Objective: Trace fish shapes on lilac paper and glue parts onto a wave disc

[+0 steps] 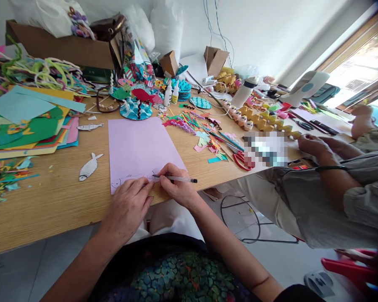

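Observation:
A sheet of purple paper [141, 144] lies on the wooden table, with fish outlines drawn along its near edge. My right hand [178, 184] grips a pen [182, 179], its tip touching the paper at the second outline. Flat on the lower edge of the sheet rests my left hand [129, 205], fingers stretched out and partly covering the drawing. Left of the sheet lies a cut-out paper fish [90, 167], and a second paper fish [90, 126] is farther back.
Stacked coloured paper [25, 126] and pipe cleaners fill the left. Behind the sheet stand a blue fish craft [136, 105] and glue bottles [168, 94]. Paper scraps [204, 138] and red-handled scissors [242, 161] lie right. Another person's hands [315, 147] work at the far right.

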`<state>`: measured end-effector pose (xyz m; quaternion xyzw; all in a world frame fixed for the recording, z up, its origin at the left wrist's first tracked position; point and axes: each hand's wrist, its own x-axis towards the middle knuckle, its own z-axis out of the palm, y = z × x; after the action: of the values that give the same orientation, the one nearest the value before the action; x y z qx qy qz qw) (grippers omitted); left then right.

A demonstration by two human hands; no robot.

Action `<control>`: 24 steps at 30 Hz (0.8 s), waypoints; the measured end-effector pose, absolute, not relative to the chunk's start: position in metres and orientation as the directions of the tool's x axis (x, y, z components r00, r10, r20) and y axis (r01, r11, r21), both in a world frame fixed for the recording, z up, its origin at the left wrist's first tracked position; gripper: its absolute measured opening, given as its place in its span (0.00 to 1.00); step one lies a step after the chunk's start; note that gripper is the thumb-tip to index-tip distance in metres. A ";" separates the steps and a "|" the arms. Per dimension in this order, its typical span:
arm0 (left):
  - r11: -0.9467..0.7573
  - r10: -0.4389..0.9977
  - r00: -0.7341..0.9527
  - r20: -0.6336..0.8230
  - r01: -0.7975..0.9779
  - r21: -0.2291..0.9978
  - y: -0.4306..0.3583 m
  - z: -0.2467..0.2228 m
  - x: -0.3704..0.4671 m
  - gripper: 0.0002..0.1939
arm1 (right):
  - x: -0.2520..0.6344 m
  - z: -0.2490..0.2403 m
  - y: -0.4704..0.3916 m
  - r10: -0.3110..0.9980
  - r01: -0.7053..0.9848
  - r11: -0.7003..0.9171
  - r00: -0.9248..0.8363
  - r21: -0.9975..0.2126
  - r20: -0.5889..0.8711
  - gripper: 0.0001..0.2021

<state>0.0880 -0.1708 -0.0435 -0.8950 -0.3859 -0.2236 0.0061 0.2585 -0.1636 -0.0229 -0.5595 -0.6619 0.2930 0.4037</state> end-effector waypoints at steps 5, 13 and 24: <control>-0.705 0.682 0.609 0.404 0.693 0.146 -0.170 -0.044 0.088 0.15 | 0.258 -0.024 -0.163 0.974 0.519 0.215 -0.056 -0.827 0.218 0.03; -0.704 0.684 0.608 0.404 0.696 0.145 -0.171 -0.042 0.089 0.15 | 0.258 -0.024 -0.163 0.972 0.520 0.226 -0.065 -0.823 0.226 0.03; -0.705 0.677 0.611 0.410 0.698 0.126 -0.171 -0.043 0.089 0.15 | 0.259 -0.023 -0.163 0.974 0.527 0.219 -0.070 -0.821 0.215 0.03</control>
<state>0.0889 -0.1706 -0.0427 -0.8971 -0.3832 -0.2188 0.0230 0.2587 -0.1634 -0.0235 -0.5565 -0.6741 0.2841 0.3938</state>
